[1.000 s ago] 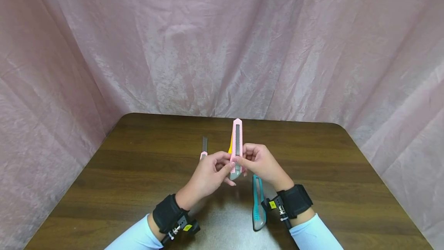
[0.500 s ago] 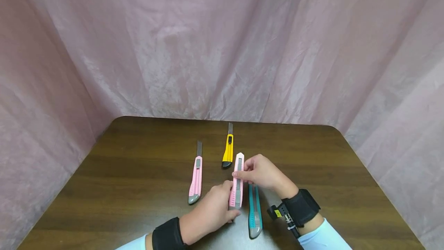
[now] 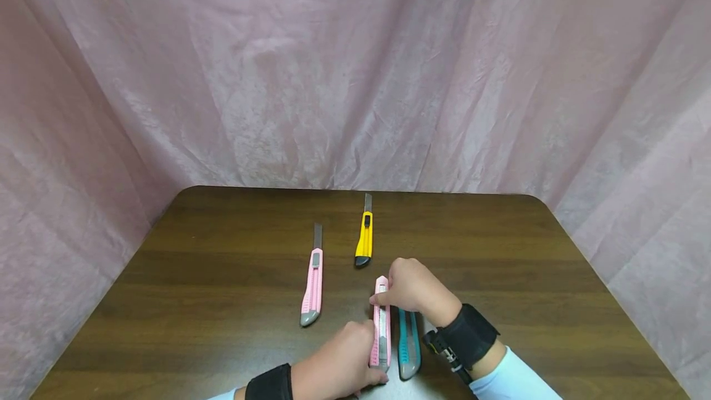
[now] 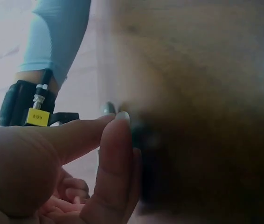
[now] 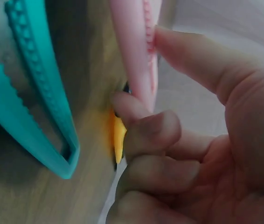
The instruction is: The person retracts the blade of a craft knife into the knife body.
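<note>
A pink utility knife (image 3: 381, 326) with a grey lower end is held between both hands, and no blade shows at its top. My right hand (image 3: 418, 292) pinches its upper part between thumb and forefinger; the right wrist view shows this grip on the pink body (image 5: 134, 46). At the lower end, my left hand (image 3: 341, 360) holds it with thumb and fingers, and the left wrist view is too dark and blurred to show the contact well. Just right of it lies a teal utility knife (image 3: 409, 350), its top partly hidden by my right hand.
A second pink utility knife (image 3: 313, 286), blade out, lies to the left. Farther back lies a yellow utility knife (image 3: 364, 239), also with its blade out. All are on a brown wooden table (image 3: 222, 252) with a pink curtain (image 3: 355, 79) behind it.
Both hands have brought the held pink knife down and nearer to me, beside the teal knife. The other pink knife and the yellow one have come fully into sight.
</note>
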The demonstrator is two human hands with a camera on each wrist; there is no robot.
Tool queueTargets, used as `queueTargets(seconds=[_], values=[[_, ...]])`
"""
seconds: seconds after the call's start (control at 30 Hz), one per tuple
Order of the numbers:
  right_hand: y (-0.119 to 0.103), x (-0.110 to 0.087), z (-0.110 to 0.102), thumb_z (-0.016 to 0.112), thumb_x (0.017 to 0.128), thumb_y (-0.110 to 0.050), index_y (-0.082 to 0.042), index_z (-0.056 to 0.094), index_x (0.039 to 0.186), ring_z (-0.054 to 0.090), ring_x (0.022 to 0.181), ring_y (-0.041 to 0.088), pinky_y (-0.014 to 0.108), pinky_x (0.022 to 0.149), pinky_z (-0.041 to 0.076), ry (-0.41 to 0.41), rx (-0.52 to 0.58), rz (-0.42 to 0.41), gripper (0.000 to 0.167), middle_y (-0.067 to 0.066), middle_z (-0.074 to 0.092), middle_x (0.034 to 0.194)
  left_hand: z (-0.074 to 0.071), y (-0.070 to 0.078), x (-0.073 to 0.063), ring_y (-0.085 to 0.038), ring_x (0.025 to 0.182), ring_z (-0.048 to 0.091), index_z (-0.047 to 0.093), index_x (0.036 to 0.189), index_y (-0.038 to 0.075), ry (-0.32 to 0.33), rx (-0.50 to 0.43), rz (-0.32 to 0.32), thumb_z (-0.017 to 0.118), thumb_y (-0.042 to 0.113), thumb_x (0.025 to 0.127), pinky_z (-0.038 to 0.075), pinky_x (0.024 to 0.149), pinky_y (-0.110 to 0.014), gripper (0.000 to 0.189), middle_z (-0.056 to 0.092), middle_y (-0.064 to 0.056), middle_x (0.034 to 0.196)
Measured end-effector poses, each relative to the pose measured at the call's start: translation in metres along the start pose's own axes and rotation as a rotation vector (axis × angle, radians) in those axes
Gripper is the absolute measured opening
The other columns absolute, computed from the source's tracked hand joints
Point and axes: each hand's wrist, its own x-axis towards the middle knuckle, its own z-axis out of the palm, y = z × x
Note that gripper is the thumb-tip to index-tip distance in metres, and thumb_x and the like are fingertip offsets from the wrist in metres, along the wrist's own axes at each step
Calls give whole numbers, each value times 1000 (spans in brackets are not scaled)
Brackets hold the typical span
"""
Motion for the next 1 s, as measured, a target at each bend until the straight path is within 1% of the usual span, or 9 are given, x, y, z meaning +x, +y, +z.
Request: queueTargets(seconds=[0.07,0.2,0.33,0.43,0.5,0.6,0.73,0.93,1.0], values=[[-3,0,3,89,78,-39,-11,62,60,45,50,15,23,45,31,-7,-44,7,43,-4,37,55,3,1,1,2,60,51,62,93,11,-4,44,10,90,28,80,47,52,-16,35,56,11,72],[-7,0,7,90,76,-43,-11,62,66,52,54,16,24,47,39,11,-132,31,44,-1,46,61,5,5,3,1,55,47,60,80,13,-5,104,21,87,30,82,41,45,-17,32,51,12,65],[-8,1,8,91,75,-43,-12,61,69,54,58,18,25,49,41,25,-182,53,44,1,51,65,7,7,4,1,51,44,57,70,16,21,160,64,86,29,82,36,42,-16,34,48,13,59],[-8,2,10,91,75,-41,-11,60,70,54,59,19,27,50,42,28,-215,55,43,2,53,68,8,7,5,2,52,43,57,70,16,42,178,91,86,30,81,36,42,-16,33,47,14,59],[-8,2,11,90,76,-40,-11,60,72,54,61,20,28,50,43,29,-234,56,42,3,54,69,9,7,6,2,53,43,59,73,15,45,170,94,86,30,80,37,42,-15,32,48,14,61],[-8,2,12,90,76,-39,-11,60,74,54,61,21,29,50,44,38,-244,55,42,4,56,71,9,9,7,2,54,44,61,80,13,34,154,66,86,32,79,40,43,-16,32,50,13,62],[-7,2,12,91,75,-39,-11,60,72,54,60,21,28,49,44,49,-236,58,42,4,55,70,9,10,8,1,54,45,62,82,12,20,133,35,87,33,79,41,43,-17,33,52,12,64],[-6,2,13,91,75,-39,-11,60,70,55,60,20,27,49,44,40,-202,69,42,4,54,71,9,7,6,3,55,46,61,82,14,26,116,48,88,34,78,42,44,-15,34,52,14,64],[-7,2,12,91,75,-39,-10,61,74,55,62,20,27,50,45,35,-198,83,42,5,56,73,9,6,6,2,56,46,61,83,13,25,117,41,88,35,78,42,45,-16,35,53,14,65]])
